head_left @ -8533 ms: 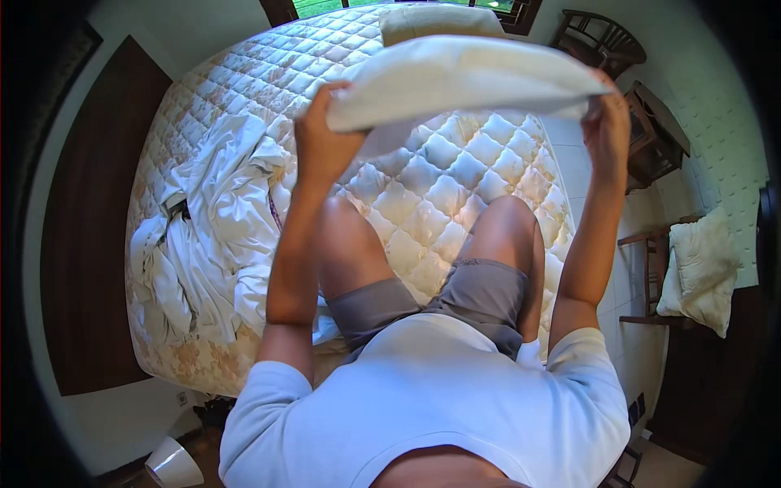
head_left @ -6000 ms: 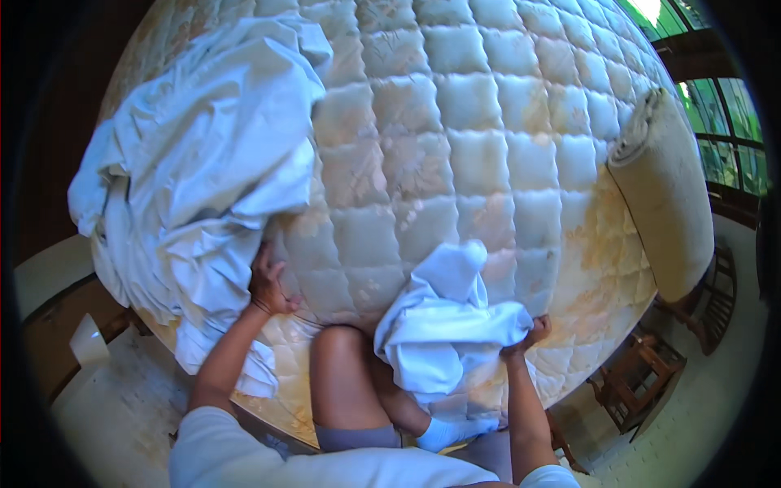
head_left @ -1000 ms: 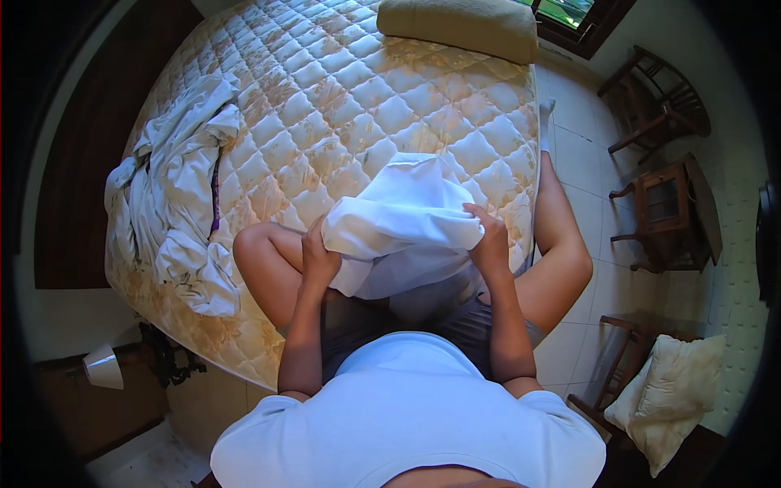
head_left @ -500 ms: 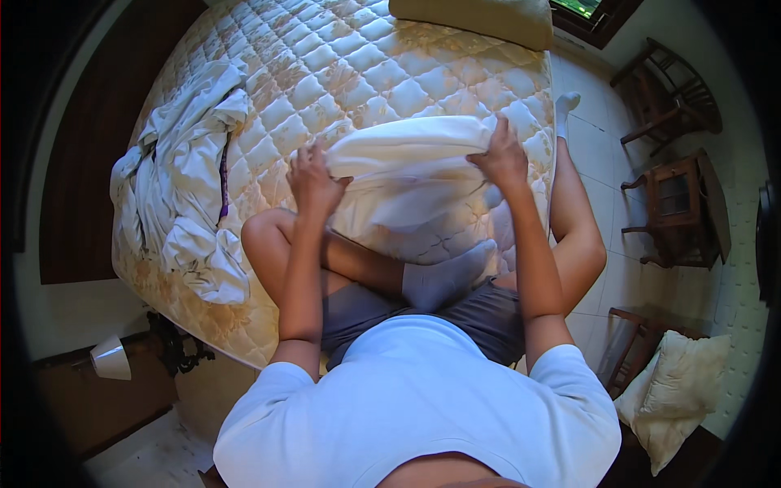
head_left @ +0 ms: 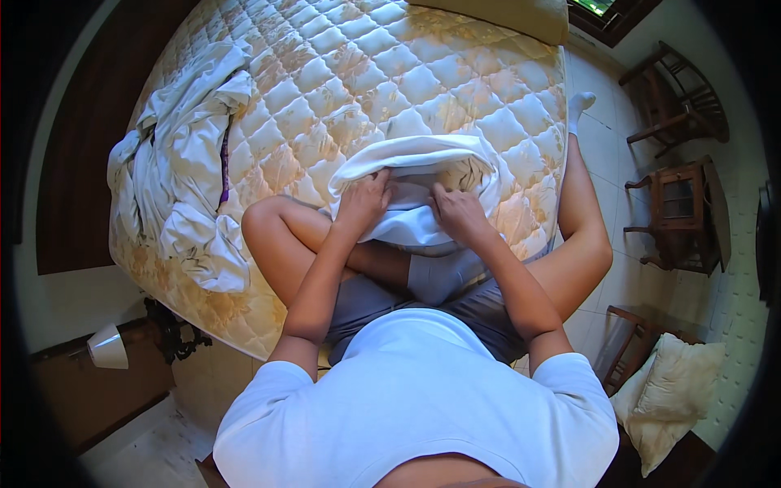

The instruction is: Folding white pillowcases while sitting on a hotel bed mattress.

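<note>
A white pillowcase point(head_left: 415, 148) lies gathered in front of my crossed legs, its mouth spread into a rounded opening with the inside showing. My left hand point(head_left: 366, 202) grips the near left part of the opening, fingers curled over into it. On the near right, my right hand point(head_left: 460, 213) is closed on the same cloth, its fingertips also tucked inside the mouth. Both hands are a short way apart, with the near fold of fabric hanging between them. Some fingertips are hidden in the folds.
I sit on a quilted floral mattress point(head_left: 325, 89). A crumpled white sheet point(head_left: 191, 154) lies at its left, and a beige cushion-like block point(head_left: 496, 18) at the far edge. Wooden chair point(head_left: 679, 98), small cabinet point(head_left: 679, 195) and cushions point(head_left: 679, 378) stand right; a lamp point(head_left: 108, 347) is at left.
Both hands have come nearer to me and closer together, moving from the pillowcase's two sides to its near rim. The cloth, stretched flat before, is now bunched with its mouth open.
</note>
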The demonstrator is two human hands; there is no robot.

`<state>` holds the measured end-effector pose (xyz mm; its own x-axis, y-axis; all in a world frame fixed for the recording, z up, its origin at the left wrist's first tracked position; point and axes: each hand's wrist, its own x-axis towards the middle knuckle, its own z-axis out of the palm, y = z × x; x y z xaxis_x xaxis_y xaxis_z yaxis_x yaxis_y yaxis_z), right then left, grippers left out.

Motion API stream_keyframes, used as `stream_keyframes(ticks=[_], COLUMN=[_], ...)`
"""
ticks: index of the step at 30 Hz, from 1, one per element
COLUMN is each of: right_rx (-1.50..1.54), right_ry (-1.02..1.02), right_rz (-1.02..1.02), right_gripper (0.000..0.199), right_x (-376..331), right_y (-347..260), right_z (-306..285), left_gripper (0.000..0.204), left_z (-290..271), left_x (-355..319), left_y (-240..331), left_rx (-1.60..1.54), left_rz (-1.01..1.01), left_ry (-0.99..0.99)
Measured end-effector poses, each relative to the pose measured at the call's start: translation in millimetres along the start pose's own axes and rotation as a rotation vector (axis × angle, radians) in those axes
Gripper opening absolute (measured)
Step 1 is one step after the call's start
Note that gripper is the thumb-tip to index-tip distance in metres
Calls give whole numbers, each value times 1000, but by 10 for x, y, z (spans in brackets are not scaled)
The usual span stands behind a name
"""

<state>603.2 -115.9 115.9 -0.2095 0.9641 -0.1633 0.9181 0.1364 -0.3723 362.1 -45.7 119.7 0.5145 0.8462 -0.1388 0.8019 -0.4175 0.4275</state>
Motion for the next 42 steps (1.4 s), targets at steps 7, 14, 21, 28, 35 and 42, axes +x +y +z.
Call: stream_keyframes(ticks=[7,14,21,28,35,42], right_rx=[-119,334,511,202,-168,162], right_ry=[221,224,56,339,312,557], right_rz=[239,-74,-181,13,258,89], right_gripper=[73,56,48,53,27,12], right_x=[112,354,317,508,392,115], right_y=[215,304,122,341,542,403], right_z=[-137,-53,206,-238,-609,-786], left_gripper=[116,52,17,28,22,17], left_z=[-91,-32,-30,-1297,-2020,-1870], left_x=[121,30,-223,-878,-1526,-1626], left_y=[60,198,359,118,-183,-382], left_rx=[132,-218,-483,-530,-633,-718], left_rz=[27,211,50,129,225,-9], left_ry=[84,233,213,343,512,708])
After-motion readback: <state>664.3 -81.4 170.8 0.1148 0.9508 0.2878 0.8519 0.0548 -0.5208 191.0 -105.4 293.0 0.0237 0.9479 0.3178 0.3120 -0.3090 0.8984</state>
